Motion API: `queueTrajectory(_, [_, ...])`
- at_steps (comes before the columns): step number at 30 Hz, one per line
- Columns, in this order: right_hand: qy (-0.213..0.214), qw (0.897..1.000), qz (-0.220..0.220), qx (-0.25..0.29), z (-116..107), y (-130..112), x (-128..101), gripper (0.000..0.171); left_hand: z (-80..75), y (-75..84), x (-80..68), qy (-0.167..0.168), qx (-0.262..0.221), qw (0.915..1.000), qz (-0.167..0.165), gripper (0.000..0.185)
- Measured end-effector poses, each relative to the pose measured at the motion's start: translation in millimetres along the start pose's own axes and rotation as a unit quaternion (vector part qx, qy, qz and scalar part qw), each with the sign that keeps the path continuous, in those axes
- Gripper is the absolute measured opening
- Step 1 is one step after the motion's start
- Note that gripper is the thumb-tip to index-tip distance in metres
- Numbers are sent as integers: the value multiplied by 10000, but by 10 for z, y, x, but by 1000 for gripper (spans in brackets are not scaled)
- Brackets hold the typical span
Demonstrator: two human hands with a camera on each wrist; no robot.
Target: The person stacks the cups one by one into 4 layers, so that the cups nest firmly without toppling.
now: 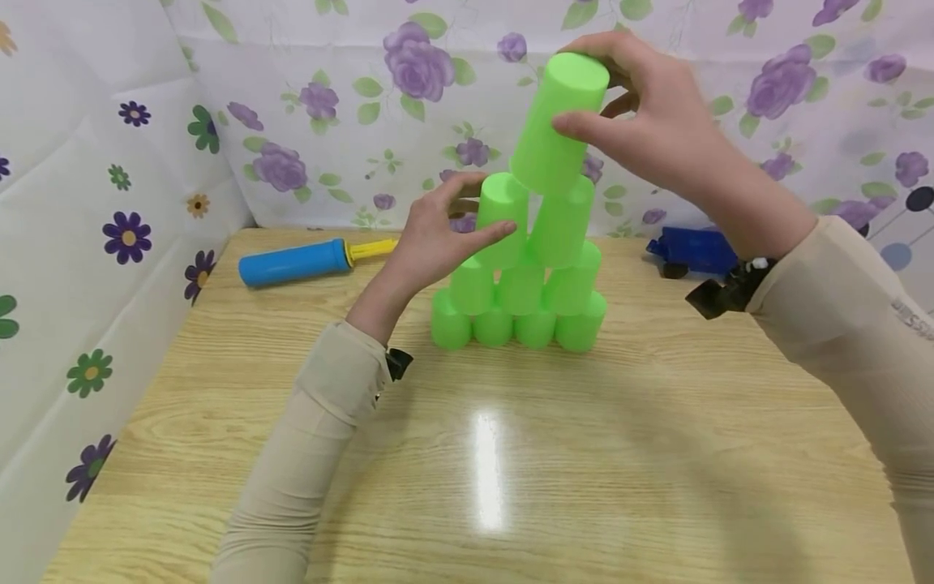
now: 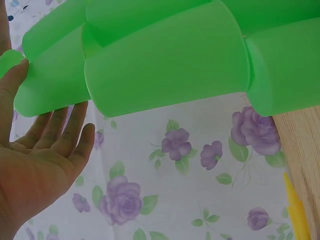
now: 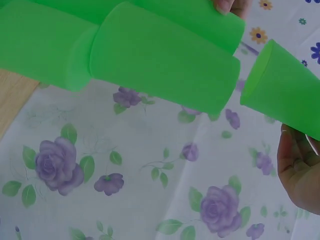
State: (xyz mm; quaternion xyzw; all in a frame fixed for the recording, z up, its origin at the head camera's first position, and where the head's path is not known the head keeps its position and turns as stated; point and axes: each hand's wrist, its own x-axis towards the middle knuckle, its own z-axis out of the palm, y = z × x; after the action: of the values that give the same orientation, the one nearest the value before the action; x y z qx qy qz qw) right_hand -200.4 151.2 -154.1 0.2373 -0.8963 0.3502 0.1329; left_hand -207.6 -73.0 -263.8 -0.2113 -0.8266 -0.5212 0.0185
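Light green cups stand upside down in a stacked pyramid, with several in the bottom row (image 1: 493, 326), three above and two on top. My right hand (image 1: 657, 113) grips another upside-down green cup (image 1: 558, 122), slightly tilted, over the top two. In the right wrist view a small gap separates this cup (image 3: 287, 92) from the stack. Around the upper left cup (image 1: 503, 219) is my left hand (image 1: 430, 235), its thumb across the front and fingers behind. The left wrist view shows those fingers (image 2: 75, 125) fairly straight and loose along that cup; firm contact is unclear.
On the wooden table (image 1: 328, 454), a blue pump (image 1: 292, 264) with a yellow rod lies left of the pyramid. A dark blue object (image 1: 696, 250) sits at the right, partly behind my right forearm. Flowered cloth (image 1: 321, 146) hangs behind and at the left.
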Motion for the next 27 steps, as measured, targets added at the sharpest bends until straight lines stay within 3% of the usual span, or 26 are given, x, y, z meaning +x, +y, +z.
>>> queueTrajectory(13, [-395,9990,103,-168,75,70,94,52,20,37,-38,-15,18,9999,-123,58])
queueTrajectory(21, [-562,9979,314,100,70,104,90,53,33,37,-27,-39,111,9999,-96,58])
queueTrajectory(27, [-706,9956,460,407,89,170,55,71,49,27,-22,-30,163,9998,-127,64])
